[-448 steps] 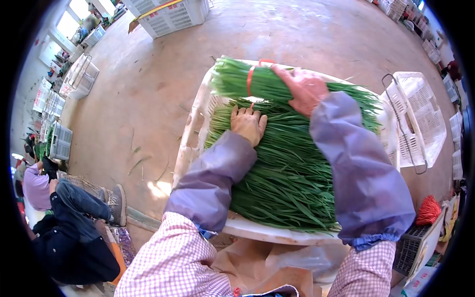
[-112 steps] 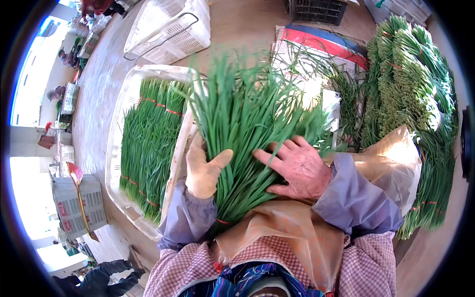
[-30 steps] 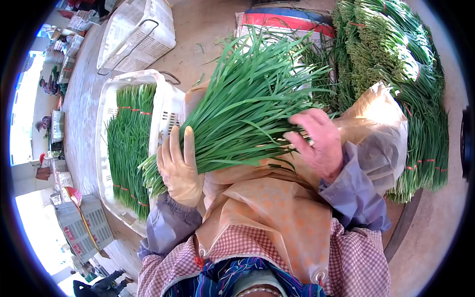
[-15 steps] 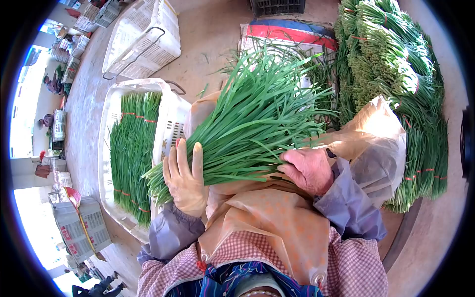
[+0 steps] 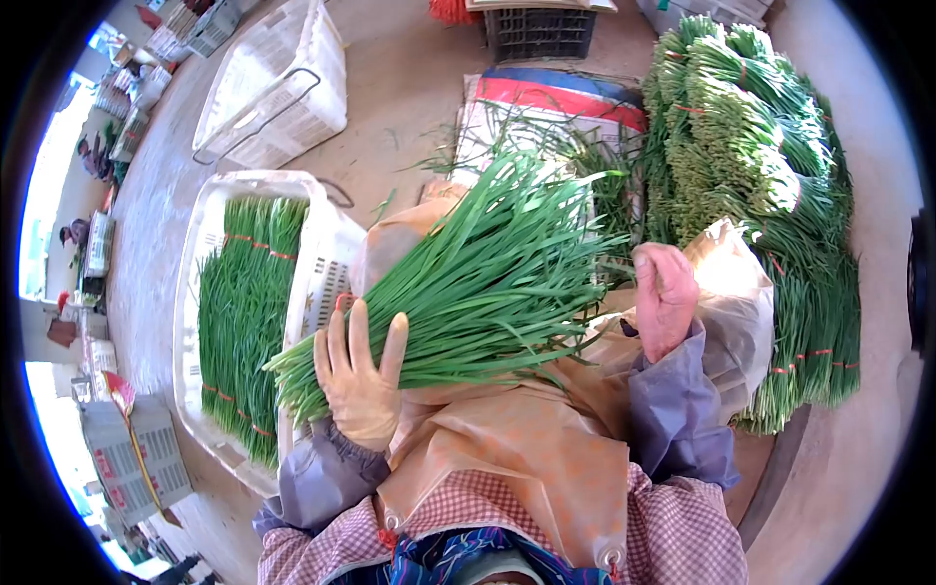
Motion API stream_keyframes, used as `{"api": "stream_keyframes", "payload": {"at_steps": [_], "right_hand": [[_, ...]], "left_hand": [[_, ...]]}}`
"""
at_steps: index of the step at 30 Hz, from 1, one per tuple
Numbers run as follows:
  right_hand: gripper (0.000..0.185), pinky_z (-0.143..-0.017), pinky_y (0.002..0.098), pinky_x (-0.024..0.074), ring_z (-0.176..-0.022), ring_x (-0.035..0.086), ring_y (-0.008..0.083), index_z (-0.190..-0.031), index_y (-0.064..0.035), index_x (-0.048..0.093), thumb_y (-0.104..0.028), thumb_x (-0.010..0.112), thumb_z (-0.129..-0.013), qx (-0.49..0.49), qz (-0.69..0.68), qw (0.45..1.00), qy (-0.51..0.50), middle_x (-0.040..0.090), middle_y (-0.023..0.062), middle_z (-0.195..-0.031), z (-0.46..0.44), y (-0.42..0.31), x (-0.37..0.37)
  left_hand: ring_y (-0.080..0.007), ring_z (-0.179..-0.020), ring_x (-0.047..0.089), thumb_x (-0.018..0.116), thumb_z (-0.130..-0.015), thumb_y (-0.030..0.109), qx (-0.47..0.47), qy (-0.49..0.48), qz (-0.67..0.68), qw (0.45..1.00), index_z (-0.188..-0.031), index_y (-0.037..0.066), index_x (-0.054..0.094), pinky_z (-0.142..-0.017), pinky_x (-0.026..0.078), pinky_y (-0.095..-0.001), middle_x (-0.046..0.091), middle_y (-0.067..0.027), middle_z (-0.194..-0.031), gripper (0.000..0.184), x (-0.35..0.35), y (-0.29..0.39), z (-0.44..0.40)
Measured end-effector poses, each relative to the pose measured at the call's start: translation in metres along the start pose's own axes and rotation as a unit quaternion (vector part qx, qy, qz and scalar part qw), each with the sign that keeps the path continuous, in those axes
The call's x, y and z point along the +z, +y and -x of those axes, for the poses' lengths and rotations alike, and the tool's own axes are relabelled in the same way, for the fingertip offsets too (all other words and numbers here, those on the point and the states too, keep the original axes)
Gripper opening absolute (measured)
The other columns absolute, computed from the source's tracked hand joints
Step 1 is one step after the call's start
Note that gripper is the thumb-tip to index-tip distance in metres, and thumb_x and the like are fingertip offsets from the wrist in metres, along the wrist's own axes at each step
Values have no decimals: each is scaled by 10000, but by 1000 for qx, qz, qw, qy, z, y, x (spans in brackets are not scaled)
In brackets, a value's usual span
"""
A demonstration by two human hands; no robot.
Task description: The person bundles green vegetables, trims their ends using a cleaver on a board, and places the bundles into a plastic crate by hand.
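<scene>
A large bunch of long green leaves, apparently garlic chives (image 5: pixel 497 283), lies slantwise across my lap, its pale stem ends to the left. My left hand (image 5: pixel 361 380), in a pale glove, is closed over the stem end, fingers on top of it. A bit of red shows by its fingertips, perhaps a band. To the right of the leaves my right hand (image 5: pixel 665 300) is raised, bare and clear of the bunch. Its fingers are curled together; what they hold, if anything, I cannot make out. A tan plastic apron (image 5: pixel 517 419) covers my lap.
On my left, a white crate (image 5: pixel 314 224) holds banded bundles (image 5: pixel 249 322); another white crate (image 5: pixel 283 97) stands beyond it. A tall pile of tied bundles (image 5: pixel 741 146) is on my right. Loose leaves lie on a sack (image 5: pixel 556 93) ahead, before a black crate (image 5: pixel 536 34).
My right hand has left the leaf bunch and moved up and to the right. The left hand still holds the stem end. The whole view has shifted slightly.
</scene>
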State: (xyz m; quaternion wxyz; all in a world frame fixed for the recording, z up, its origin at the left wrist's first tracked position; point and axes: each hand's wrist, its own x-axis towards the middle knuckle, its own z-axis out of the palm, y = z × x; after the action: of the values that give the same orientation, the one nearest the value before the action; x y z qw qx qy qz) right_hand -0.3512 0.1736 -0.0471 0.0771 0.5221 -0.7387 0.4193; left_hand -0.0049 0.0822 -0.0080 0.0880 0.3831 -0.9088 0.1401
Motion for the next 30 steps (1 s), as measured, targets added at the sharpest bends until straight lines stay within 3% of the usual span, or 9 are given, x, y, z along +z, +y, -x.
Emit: {"api": "stream_keyframes", "payload": {"at_steps": [6, 10, 15, 18, 20, 22, 24, 26, 30], "right_hand": [[139, -732, 242, 510, -801, 662, 184, -1025, 8, 644, 35, 600, -895, 174, -210, 960, 65, 689, 127, -945, -50, -3, -21], [461, -1013, 492, 426, -1182, 562, 340, -1272, -58, 572, -133, 691, -833, -253, -175, 932, -193, 584, 178, -1272, -56, -96, -9], [940, -1090, 640, 277, -1383, 342, 395, -1499, -190, 345, -266, 783, -672, -362, 9, 866, -346, 331, 196, -1512, 3, -125, 101], [919, -1008, 550, 374, -1252, 463, 365, -1474, -116, 374, -213, 795, -663, -268, -181, 887, -329, 440, 173, -1427, -7, -116, 122], [890, -988, 488, 395, -1205, 494, 353, -1462, -70, 381, -191, 788, -680, -225, -239, 894, -304, 501, 167, -1363, -3, -106, 134], [837, -980, 436, 434, -1153, 541, 364, -1410, -36, 448, -139, 820, -666, -182, -297, 891, -291, 566, 177, -1271, 0, -97, 134], [823, -965, 420, 454, -1127, 565, 367, -1378, -24, 485, -120, 846, -645, -113, -370, 869, -307, 583, 189, -1242, 3, -87, 130], [821, -994, 361, 467, -1170, 583, 271, -1369, -1, 500, -11, 862, -632, 8, -454, 833, -317, 601, 161, -1271, 13, -85, 129], [812, -1027, 328, 463, -1166, 587, 170, -1392, 13, 483, 63, 845, -666, 159, -541, 738, -371, 633, 96, -1267, 13, -77, 128]], "left_hand": [[-450, -1206, 500, 542, -843, 113, 9, 20, 30, 999, -1375, 236, 486, -979, 409, -595, 469, -221, -1383, 549, 5, -4, 2], [-425, -1301, 442, 616, -788, 166, 5, -32, 41, 999, -1376, 210, 510, -1047, 343, -602, 440, -215, -1415, 599, -7, -4, -6], [-390, -1404, 325, 657, -767, 217, -25, -96, -35, 994, -1441, 139, 447, -1159, 193, -579, 364, -154, -1519, 711, -7, -1, -6], [-374, -1455, 272, 507, -843, 206, 44, -68, 86, 993, -1481, 166, 398, -1196, 110, -543, 321, -110, -1571, 649, -40, 6, 8], [-319, -1307, 510, 589, -792, 194, 178, 47, 268, 946, -1315, 160, 599, -1113, 355, -477, 562, -103, -1382, 524, -49, -2, 20], [-310, -1139, 629, 671, -771, 171, 158, 50, 330, 929, -1193, 145, 673, -971, 487, -442, 660, -108, -1214, 423, -35, -4, 30], [-318, -960, 672, 772, -730, 236, -5, 49, 366, 929, -993, 60, 702, -872, 506, -428, 705, -113, -1007, 324, 2, -23, 41], [-354, -1035, 642, 833, -724, 350, -194, -60, 405, 891, -1133, 5, 658, -913, 483, -430, 673, -177, -1096, 563, 14, -43, 39], [-337, -1305, 454, 813, -725, 539, -127, 60, 604, 784, -1366, -6, 497, -1108, 307, -437, 535, -181, -1349, 899, 40, -50, -9]]}}
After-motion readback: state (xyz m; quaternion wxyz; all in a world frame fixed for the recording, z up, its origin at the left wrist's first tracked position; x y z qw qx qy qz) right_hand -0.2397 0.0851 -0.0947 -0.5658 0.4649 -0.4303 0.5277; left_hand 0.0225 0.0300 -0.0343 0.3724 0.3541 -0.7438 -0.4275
